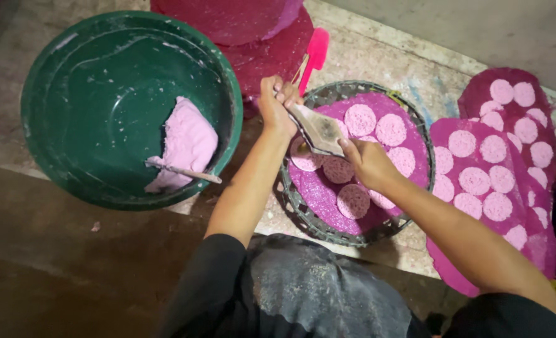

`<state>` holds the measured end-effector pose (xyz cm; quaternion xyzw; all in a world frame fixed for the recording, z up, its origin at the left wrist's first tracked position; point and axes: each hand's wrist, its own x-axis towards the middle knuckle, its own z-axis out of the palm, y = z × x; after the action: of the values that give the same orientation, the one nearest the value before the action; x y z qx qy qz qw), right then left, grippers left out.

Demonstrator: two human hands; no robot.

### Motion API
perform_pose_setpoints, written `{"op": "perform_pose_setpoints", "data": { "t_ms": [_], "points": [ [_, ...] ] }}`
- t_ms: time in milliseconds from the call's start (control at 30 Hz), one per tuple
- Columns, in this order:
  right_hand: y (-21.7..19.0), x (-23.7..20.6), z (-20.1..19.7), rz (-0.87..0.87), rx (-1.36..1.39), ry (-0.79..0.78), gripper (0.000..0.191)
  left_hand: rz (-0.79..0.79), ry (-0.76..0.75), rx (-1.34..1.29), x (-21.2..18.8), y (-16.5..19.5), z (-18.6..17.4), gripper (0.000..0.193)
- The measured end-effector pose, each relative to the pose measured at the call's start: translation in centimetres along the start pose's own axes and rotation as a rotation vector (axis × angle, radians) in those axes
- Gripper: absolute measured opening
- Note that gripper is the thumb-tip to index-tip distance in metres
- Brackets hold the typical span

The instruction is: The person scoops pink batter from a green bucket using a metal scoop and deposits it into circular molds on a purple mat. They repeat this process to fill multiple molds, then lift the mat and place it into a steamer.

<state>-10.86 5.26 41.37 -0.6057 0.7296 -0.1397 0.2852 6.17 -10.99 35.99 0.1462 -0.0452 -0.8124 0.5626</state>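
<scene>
Flat metal spatula [318, 129], held over the round woven tray [303, 206] at centre, long axis running diagonally from upper left to lower right, broad end toward the lower right, handle end toward the upper left. At far left, big green basin [59, 81] on the stone bench [378, 56], a lump of pale pink dough [187, 145] against its right inner wall, a thin stick [184, 172] lying across the dough toward the rim. Behind, at top centre, stacked dark-red sheets [259, 37] with a pink silicone spatula [315, 53] leaning beside them. Left hand [277, 106] closed round the metal spatula's handle end, fingers curled. Right hand [367, 161] pinching the blade's lower tip, fingers bent. Beneath both, magenta cloth [409, 134] lining the tray, dotted with pale pink round discs [360, 119]. At right, more magenta sheets [509, 81] overlapping on the bench, each carrying rows of the same pink discs. No packages, labels or signs visible.
</scene>
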Motion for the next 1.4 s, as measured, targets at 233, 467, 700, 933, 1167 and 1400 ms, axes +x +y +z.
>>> {"op": "perform_pose_setpoints", "data": {
  "t_ms": [233, 467, 700, 933, 1167, 1400],
  "points": [
    [1.1, 0.3, -0.7, 0.019, -0.069, 0.066, 0.059, 0.017, -0.060, -0.032, 0.0, -0.6, 2.1, 0.030],
    [4.8, -1.0, 0.5, -0.036, 0.191, 0.071, 0.056, -0.220, -0.097, 1.000, -3.5, -0.2, -3.9, 0.059],
    [7.1, -0.2, 3.4, -0.023, 0.369, 0.236, 0.058, 0.054, -0.279, 1.156, -6.2, -1.3, -9.3, 0.073],
    [9.7, -2.1, 5.8, 0.030, 0.666, 0.421, 0.064, 0.370, -0.320, 2.060, -12.2, 1.3, -7.1, 0.039],
    [9.9, -6.3, 6.8, 0.071, 0.793, 0.537, 0.061, 0.544, -0.557, 2.187, -11.8, 0.7, -5.2, 0.046],
    [10.5, -8.7, 7.6, -0.080, 0.922, 0.630, 0.072, 0.435, -0.833, 2.164, -10.3, -2.3, -4.4, 0.044]
  ]
}}
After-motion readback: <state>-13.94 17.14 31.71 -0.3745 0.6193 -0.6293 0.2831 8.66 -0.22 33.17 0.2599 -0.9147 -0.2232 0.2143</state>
